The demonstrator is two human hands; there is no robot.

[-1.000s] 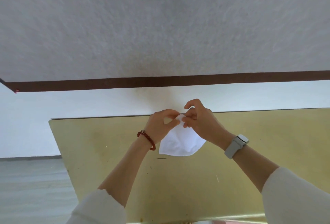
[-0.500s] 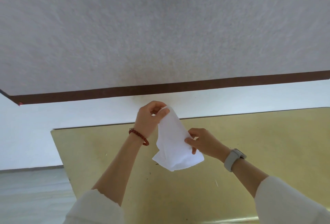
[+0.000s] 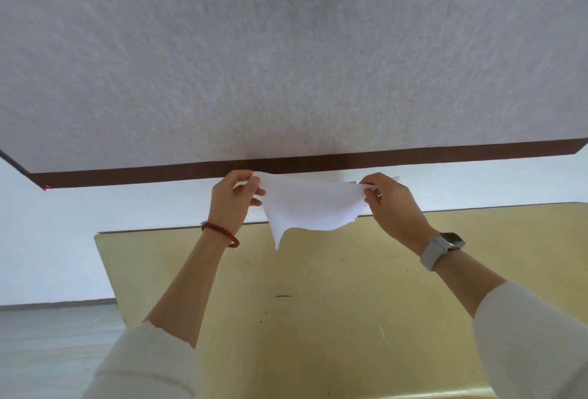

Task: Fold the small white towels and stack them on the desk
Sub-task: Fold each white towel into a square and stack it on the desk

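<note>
Here both arms reach forward above the yellow desk (image 3: 318, 319); the left hand (image 3: 230, 204) and right hand (image 3: 393, 207) each pinch a top corner of the small white towel (image 3: 310, 207), stretched between them in the air.

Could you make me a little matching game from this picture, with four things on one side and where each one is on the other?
Things:
1. small white towel
2. red bead bracelet
3. grey watch
4. desk

Places:
A. on the right wrist
B. below both hands
C. on the left wrist
D. stretched in the air between the left hand and right hand

Pairs: 1-D, 2-C, 3-A, 4-B
</note>
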